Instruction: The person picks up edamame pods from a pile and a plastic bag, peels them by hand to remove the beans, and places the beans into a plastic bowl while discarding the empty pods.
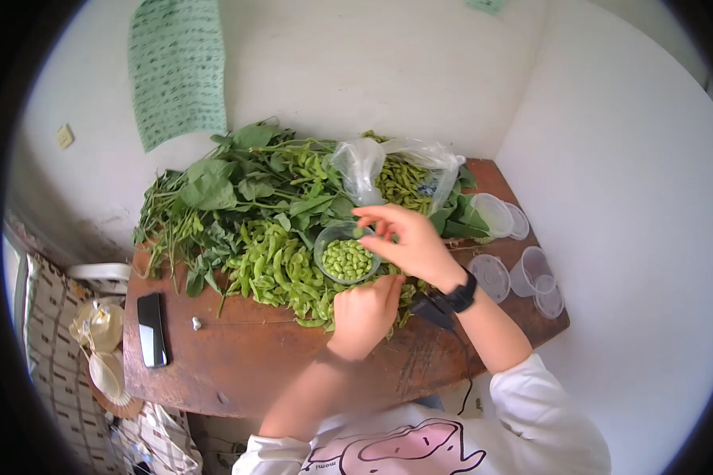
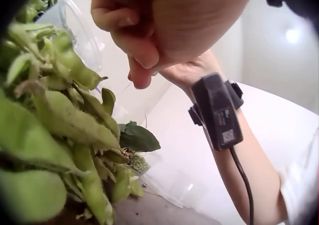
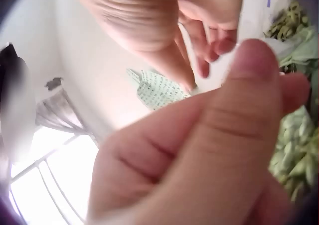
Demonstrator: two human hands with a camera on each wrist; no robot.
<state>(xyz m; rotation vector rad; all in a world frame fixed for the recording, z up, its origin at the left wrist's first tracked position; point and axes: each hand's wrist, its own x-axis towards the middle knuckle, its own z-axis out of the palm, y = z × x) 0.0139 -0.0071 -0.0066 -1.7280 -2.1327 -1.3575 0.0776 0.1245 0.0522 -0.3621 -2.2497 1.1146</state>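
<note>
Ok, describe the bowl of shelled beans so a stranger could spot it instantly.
On the wooden table, find the heap of green pods. In the head view, a clear round bowl sits at the heap's right side, below the plastic bag. Unlike the clear tubs near the table's right edge, it holds shelled green beans.

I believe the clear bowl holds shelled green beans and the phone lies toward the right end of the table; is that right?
Not quite: the phone lies toward the left end of the table, as the head view shows. The clear bowl does hold shelled green beans.
</note>
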